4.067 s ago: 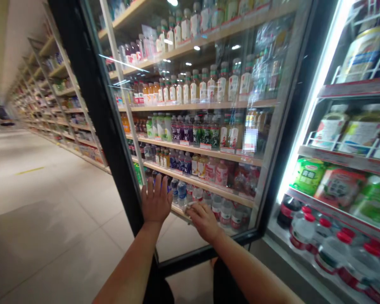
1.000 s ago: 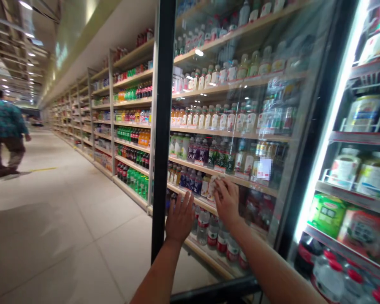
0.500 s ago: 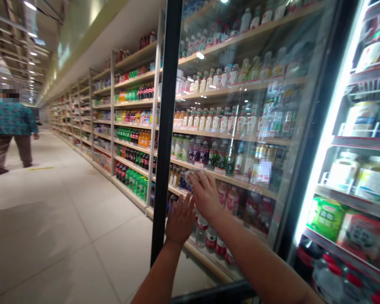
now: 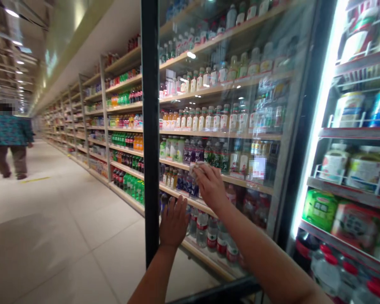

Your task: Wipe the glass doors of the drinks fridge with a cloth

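Glass-wiping caught mid-stroke here. A small whitish cloth (image 4: 196,167) (might be a tissue, too blurred to tell) is being pressed to the glass door (image 4: 266,55) of the opened cooler at about middle-shelf height, with the right hand (image 4: 211,185) curled shut around it. The left hand (image 4: 174,221) is laid flat on the pane lower down, fingers spread, just beside the black door frame (image 4: 151,126), and nothing is held in it.

Judged from that, the door is being braced while the pane gets rubbed. Any further stroke would call for steady counter-pressure, since the door hangs open and could swing.

Labels: nothing can really be read. The bottles (image 4: 205,120) seen through the glass are too small, a sticker (image 4: 259,167) is pixelled out, and the characters on a green pack (image 4: 319,207) in the cooler can't be made out.
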`<state>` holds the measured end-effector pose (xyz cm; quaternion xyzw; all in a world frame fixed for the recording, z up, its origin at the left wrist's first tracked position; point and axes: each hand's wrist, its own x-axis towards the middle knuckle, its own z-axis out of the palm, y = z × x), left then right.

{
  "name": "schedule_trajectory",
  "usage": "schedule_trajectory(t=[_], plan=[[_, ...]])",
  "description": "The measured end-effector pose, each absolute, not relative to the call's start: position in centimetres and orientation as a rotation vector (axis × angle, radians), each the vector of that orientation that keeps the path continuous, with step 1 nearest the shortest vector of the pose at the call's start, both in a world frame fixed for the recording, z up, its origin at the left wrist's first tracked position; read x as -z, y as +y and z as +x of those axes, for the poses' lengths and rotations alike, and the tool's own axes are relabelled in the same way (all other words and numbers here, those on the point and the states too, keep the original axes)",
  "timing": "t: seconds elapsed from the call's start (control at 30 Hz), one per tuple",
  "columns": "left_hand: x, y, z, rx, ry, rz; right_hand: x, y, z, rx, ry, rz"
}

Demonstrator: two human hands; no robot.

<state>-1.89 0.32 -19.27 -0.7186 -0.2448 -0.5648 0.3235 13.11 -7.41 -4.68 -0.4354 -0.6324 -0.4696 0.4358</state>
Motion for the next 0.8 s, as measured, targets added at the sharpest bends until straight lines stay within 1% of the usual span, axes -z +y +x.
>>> schedule_trajectory(t=[0.13, 0.27, 0.33, 0.47, 0.53, 0.67, 0.73, 0.8], plan=[[19.0, 0.3, -1.9, 1.465, -0.625, -1.855, 4.7, -8.1, 15.6, 1.139, -1.318, -1.126], [19.1, 0.5, -2.0, 1.402, -0.648, -1.84, 6.4, -9.0, 17.7, 1.165, -1.506, -1.138], [19.3, 0.7, -2.1, 1.368, -0.656, -1.827, 6.4, -9.4, 19.0, 1.174, -1.575, -1.138], [19.4, 1.0, -2.0, 1.376, -0.649, -1.823, 5.2, -9.9, 21.6, 1.134, -1.345, -1.167], [19.3, 0.9, -2.0, 1.402, -0.64, -1.825, 5.5, -10.0, 22.4, 1.115, -1.261, -1.185], [19.1, 0.7, -1.9, 1.402, -0.634, -1.841, 7.7, -10.5, 23.5, 1.147, -1.373, -1.169], [19.2, 0.7, -1.9, 1.4, -0.641, -1.847, 8.1, -10.8, 24.4, 1.146, -1.432, -1.167], [19.3, 0.9, -1.9, 1.404, -0.649, -1.852, 7.9, -11.2, 25.5, 1.135, -1.373, -1.185]])
